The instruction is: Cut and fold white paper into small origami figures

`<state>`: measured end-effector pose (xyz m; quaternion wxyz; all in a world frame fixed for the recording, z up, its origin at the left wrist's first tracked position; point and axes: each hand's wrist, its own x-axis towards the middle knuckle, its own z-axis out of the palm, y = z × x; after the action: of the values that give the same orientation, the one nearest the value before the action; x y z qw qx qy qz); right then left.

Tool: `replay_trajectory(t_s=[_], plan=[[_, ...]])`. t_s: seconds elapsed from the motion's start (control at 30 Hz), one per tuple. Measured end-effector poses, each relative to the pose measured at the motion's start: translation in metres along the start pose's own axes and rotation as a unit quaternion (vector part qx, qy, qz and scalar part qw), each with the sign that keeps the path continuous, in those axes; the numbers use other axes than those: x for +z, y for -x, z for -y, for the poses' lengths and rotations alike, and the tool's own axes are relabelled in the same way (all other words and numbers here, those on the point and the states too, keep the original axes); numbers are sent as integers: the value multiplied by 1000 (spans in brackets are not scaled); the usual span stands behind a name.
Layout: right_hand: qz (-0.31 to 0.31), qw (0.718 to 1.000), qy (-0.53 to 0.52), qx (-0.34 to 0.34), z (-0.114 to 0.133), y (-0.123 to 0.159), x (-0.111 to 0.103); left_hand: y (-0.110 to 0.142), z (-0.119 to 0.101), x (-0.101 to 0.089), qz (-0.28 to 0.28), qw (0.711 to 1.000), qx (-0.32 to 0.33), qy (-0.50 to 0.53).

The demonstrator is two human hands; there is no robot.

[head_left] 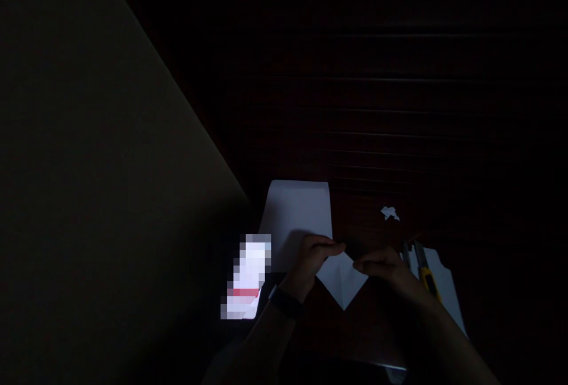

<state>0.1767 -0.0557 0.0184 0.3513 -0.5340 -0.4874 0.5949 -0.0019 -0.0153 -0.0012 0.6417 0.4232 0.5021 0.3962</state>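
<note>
A small white sheet of paper with a crease down its middle lies on the dark table, one corner pointing towards me. My left hand, with a dark band on its wrist, pinches the paper's upper left edge between thumb and fingers. At the upper right edge, my right hand has its fingers pressed together on the paper. Dim light hides the exact fingertip contact.
A larger white sheet lies behind my left hand. Left of it glows a pixelated screen. A small folded paper piece sits at the back right. Beside my right forearm, a yellow utility knife rests on white paper. A wall rises at left.
</note>
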Motion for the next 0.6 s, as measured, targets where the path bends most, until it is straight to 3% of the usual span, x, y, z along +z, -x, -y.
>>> replay_trajectory(t_s=[0.17,0.23,0.33,0.43,0.6], plan=[[69,997,25,1,-1,5,-25,-4,-14,-9,-31,999,4,41],[30,999,37,-4,-3,6,-31,-5,-18,-10,-54,996,20,62],[-80,995,43,-48,-4,3,-23,-4,-16,-5,-69,995,38,65],[-100,990,56,-81,-8,-6,-6,-1,-6,6,-17,999,23,28],[-141,982,117,-36,-21,-15,-4,0,4,7,100,992,39,-63]])
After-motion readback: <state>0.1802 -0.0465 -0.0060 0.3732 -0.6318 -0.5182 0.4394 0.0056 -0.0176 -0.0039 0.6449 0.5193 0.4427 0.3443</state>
